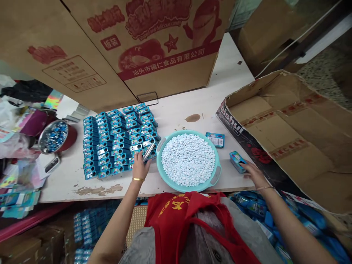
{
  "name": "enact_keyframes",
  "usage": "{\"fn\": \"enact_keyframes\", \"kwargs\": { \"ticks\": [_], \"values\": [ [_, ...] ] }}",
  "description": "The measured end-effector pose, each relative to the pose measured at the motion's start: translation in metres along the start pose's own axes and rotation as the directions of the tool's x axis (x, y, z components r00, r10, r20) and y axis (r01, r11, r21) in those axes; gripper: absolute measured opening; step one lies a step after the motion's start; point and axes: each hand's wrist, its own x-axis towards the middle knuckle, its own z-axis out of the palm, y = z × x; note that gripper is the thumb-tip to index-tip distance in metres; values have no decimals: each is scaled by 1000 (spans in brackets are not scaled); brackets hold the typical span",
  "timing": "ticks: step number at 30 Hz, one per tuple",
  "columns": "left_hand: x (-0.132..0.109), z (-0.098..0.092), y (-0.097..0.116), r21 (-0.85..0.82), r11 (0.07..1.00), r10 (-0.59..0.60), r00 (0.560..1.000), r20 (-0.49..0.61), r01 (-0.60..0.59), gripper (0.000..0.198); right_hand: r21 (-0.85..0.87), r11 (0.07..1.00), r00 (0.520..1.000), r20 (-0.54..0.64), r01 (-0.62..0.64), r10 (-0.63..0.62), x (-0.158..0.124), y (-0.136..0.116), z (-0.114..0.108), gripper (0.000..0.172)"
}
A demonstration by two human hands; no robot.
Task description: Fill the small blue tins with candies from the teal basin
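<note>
My left hand (140,168) is closed around a shiny, narrow metal tool (149,151), whose exact kind I cannot make out. It is over the front right corner of the rows of small blue boxes (118,143), which stand packed with dark openings on top. Right of that hand is a turquoise basin (217,161) filled with small pale candies (188,159). My right hand (256,175) has its fingertips on the near end of a blue candy box (237,162) on the table. Another blue box (216,139) lies flat just behind it, beside the basin.
A shallow open carton (297,132) stands at the right. Large cardboard boxes (165,73) wall off the back. At the left are a metal pot (70,137) of blue-wrapped pieces and plastic bags (11,106). More blue packs (253,205) lie below the table's front edge.
</note>
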Motion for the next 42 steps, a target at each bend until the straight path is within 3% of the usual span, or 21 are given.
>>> {"fn": "enact_keyframes", "kwargs": {
  "ticks": [2,4,6,8,9,12,16,21,25,29,34,38,42],
  "values": [
    [-17,-8,9,8,996,83,990,114,-84,39,138,988,995,75,-73,63,-21,-3,-13,68],
    [-35,-13,21,0,982,181,943,280,-188,27,299,943,985,137,-145,108,-42,-10,-21,79],
    [-47,-10,36,1,969,224,884,409,-247,18,517,824,971,180,-230,158,-56,-20,-23,87],
    [-53,4,54,27,966,214,851,480,-258,14,678,674,956,213,-293,201,-63,-33,-16,79],
    [-52,14,64,42,967,199,845,496,-253,14,713,631,952,219,-306,214,-63,-39,-11,70],
    [-43,52,96,55,972,171,850,499,-229,18,707,644,957,202,-291,210,-57,-56,6,47],
    [-27,95,127,-3,984,163,887,433,-180,24,674,702,973,158,-232,170,-54,-72,25,43],
    [-24,110,129,-158,972,217,913,346,-171,28,580,810,996,40,-86,77,-65,-88,36,46],
    [-22,94,114,-284,929,319,901,295,-236,28,451,890,997,-3,72,-79,-71,-103,39,47],
    [-15,57,106,-372,869,436,861,261,-327,26,284,933,974,-11,222,-228,-71,-113,41,43],
    [-8,-7,113,-425,793,559,797,228,-436,21,-102,853,859,31,512,-512,-65,-121,47,38],
    [-5,-49,131,-404,724,673,702,234,-559,23,-140,801,813,81,582,-577,-60,-129,57,32],
    [-1,-74,156,-259,695,714,600,362,-671,24,-153,742,758,122,652,-641,-58,-134,69,35]
  ]
}}
